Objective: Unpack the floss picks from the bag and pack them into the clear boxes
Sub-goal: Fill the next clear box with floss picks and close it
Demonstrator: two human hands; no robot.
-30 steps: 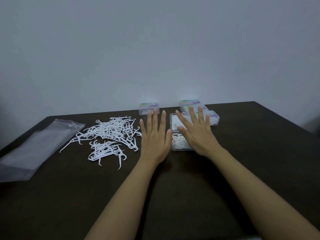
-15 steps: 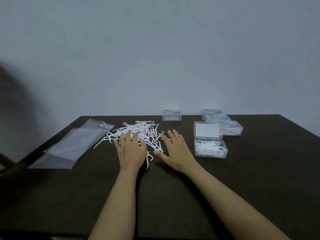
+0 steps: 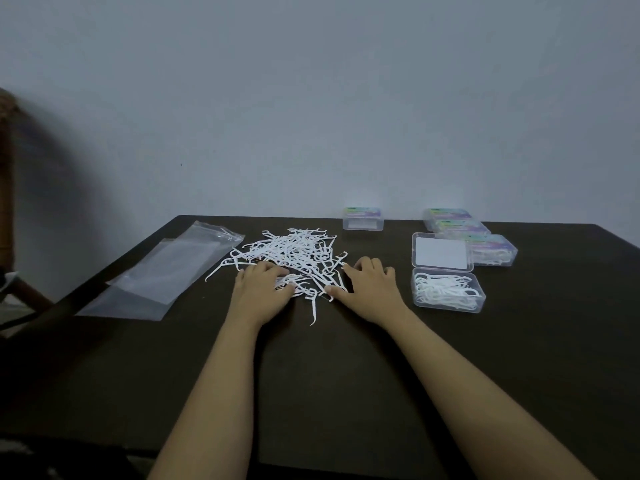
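Step in hand, as I judged it: gather a bunch from the pile and carry it to the open box. Start nearest. One stray pick [image 3: 314, 310] lay on the table [image 3: 311, 382] just nearer me than the pile of floss picks [image 3: 294, 247]; sweep it in with the bunch. Rake from the pile's near edge, both hands closing toward each other. Comb the picks parallel (tangled ones would likely snag by their hooks and drag neighbours along). Lift only what the open box [image 3: 447, 307], right of the pile and already partly filled, looked able to take. Its lid [image 3: 441, 251] lay open flat just beyond it, so come in from the pile's side. The bag [image 3: 162, 271], seemingly empty, lay flat left of the pile. Closed boxes [image 3: 363, 220] sat beyond the pile and off to its far right.

Pose: both forearms ran out bare over the table toward the pile's near edge. Left hand [image 3: 263, 285] lay palm down on the near-left corner, fingers curled onto the picks; whether it pinched any I could not tell. Right hand [image 3: 370, 289] touched the near-right edge, fingers arched, thumb spread wide, nothing clasped that I could see.
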